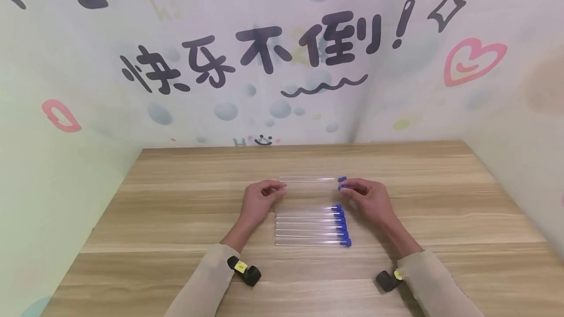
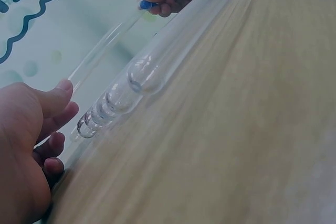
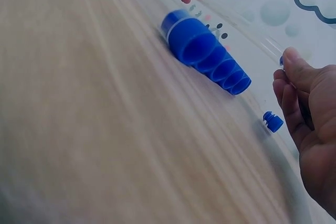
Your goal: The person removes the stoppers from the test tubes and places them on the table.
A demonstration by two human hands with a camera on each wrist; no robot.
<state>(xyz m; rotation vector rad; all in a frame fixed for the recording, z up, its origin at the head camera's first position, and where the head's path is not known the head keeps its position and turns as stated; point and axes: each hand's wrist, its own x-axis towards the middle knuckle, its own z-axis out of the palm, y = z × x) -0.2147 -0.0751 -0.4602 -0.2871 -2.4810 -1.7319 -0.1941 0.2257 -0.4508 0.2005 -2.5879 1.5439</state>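
Observation:
My left hand (image 1: 260,199) pinches the rounded end of a clear test tube (image 2: 102,51) between thumb and fingers. At the tube's other end, my right hand (image 1: 370,199) pinches a blue cap (image 2: 147,4); whether it is seated in the tube is hidden by the fingers. Just beyond the hands in the head view, a clear tube (image 1: 308,179) stretches sideways. Near its right end lies a loose blue stopper (image 3: 273,122), its ribbed plug showing. Nearer the person, several blue-capped tubes (image 1: 308,244) lie side by side, with their caps (image 3: 197,43) to the right.
All of this is on a wood-grain table (image 1: 176,209). A printed cloth (image 1: 264,111) with dark lettering stands behind it, and pale panels (image 1: 524,170) rise at both sides. Small black cameras (image 1: 251,275) sit at both wrists.

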